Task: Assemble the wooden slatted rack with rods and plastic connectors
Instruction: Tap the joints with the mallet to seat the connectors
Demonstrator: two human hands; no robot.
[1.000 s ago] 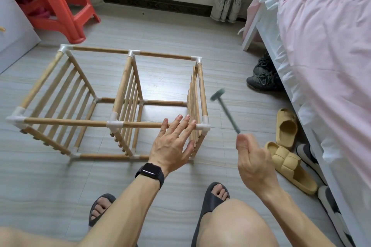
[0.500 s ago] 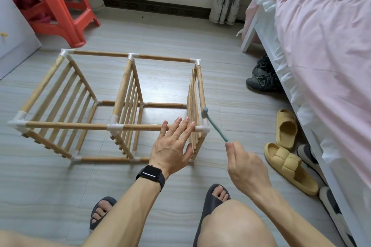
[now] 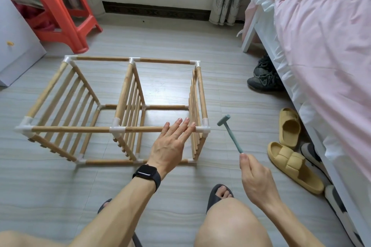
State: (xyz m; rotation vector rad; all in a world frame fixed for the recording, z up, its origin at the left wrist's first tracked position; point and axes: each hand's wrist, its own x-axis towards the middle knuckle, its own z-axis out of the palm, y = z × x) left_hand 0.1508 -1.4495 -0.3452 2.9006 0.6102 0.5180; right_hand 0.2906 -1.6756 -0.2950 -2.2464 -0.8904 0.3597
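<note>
Rack rod steadied under flat left hand; right hand grips raised hammer.

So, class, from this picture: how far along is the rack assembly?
Done: three slatted panels joined by rods and white connectors into one rack. In hand: the left hand presses flat on the near top rod; the right hand holds a small hammer beside the near right corner connector. Left: probably tapping joints home.
</note>
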